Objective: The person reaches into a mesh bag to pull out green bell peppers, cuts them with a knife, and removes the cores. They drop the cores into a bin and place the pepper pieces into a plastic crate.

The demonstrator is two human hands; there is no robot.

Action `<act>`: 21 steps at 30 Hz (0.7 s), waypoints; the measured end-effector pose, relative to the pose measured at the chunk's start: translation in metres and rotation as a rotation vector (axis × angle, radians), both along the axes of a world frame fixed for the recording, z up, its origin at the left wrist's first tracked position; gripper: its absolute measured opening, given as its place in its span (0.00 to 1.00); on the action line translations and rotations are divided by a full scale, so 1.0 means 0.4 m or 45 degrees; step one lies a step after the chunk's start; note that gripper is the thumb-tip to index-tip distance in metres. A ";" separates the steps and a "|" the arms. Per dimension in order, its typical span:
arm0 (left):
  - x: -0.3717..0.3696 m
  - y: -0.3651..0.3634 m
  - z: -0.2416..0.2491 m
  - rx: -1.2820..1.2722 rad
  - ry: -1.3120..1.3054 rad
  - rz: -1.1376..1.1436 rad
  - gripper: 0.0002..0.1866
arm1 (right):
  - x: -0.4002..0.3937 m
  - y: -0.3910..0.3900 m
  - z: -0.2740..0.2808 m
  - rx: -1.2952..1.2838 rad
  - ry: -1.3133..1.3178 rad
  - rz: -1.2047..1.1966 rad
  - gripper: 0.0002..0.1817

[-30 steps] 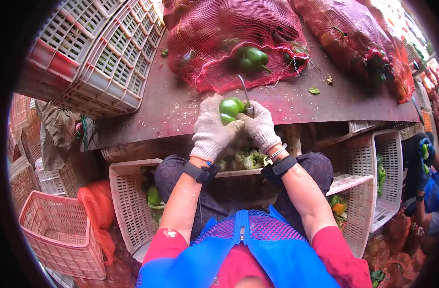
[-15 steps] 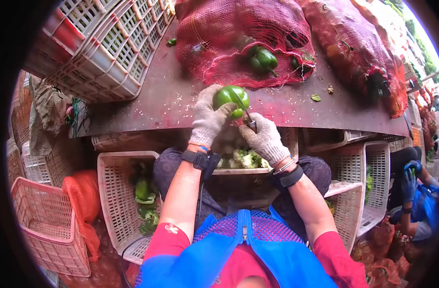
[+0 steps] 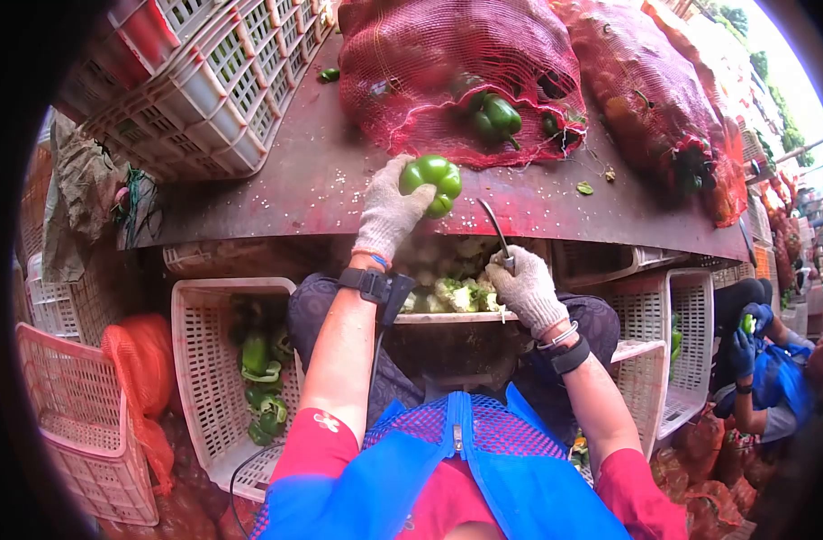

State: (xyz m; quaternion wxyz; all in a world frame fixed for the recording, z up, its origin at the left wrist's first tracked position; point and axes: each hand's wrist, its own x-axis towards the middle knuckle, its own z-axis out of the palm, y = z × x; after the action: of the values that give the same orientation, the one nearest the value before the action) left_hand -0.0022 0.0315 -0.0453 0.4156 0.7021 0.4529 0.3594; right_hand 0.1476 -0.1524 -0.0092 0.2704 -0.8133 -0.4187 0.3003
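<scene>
My gloved left hand (image 3: 393, 211) is closed around a green bell pepper (image 3: 432, 183), held over the near edge of the table. In my gloved right hand (image 3: 527, 288) is a knife (image 3: 494, 225) with a thin, curved blade pointing up and left, apart from the pepper. Below and between my hands, a crate holds pale green pepper scraps (image 3: 465, 295). Beyond the left hand, a red mesh sack (image 3: 456, 72) lies on the table with another green pepper (image 3: 497, 118) at its mouth.
Stacked white crates (image 3: 204, 99) stand at the table's (image 3: 276, 211) left. A second mesh sack (image 3: 646, 99) lies to the right. Beside my left leg, a crate (image 3: 209, 378) holds several peppers. More crates (image 3: 691, 351) and a person in blue gloves (image 3: 743, 351) are at right.
My right hand has drawn the knife away from the pepper, down and to the right. The left hand still holds the pepper, which is turned differently.
</scene>
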 end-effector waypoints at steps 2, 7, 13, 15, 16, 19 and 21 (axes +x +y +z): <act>0.005 -0.024 0.008 0.073 0.049 -0.027 0.26 | -0.012 0.043 0.014 0.283 -0.082 -0.107 0.22; 0.012 -0.103 -0.029 0.081 0.009 0.015 0.26 | -0.057 0.192 -0.014 0.537 -0.071 -0.181 0.37; 0.003 -0.080 -0.033 -0.278 -0.233 -0.010 0.23 | -0.012 0.346 0.020 0.235 -0.305 -0.237 0.33; 0.005 -0.090 -0.023 0.051 -0.120 0.012 0.22 | 0.018 0.390 0.017 0.200 -0.428 -0.179 0.33; -0.006 -0.093 -0.018 -0.365 -0.422 -0.026 0.21 | 0.028 0.399 0.007 0.225 -0.492 -0.170 0.31; -0.021 -0.088 -0.035 -0.607 -0.702 0.012 0.22 | 0.078 0.395 -0.040 0.261 -0.610 -0.097 0.25; -0.035 -0.081 -0.042 -0.822 -1.042 0.007 0.24 | 0.122 0.387 -0.071 0.275 -0.712 -0.067 0.19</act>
State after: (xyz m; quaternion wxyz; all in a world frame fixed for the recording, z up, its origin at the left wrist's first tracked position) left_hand -0.0163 -0.0010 -0.0620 0.7529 0.3391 0.3431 0.4476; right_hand 0.1963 0.0022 -0.0377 0.2374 -0.8416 -0.4851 0.0114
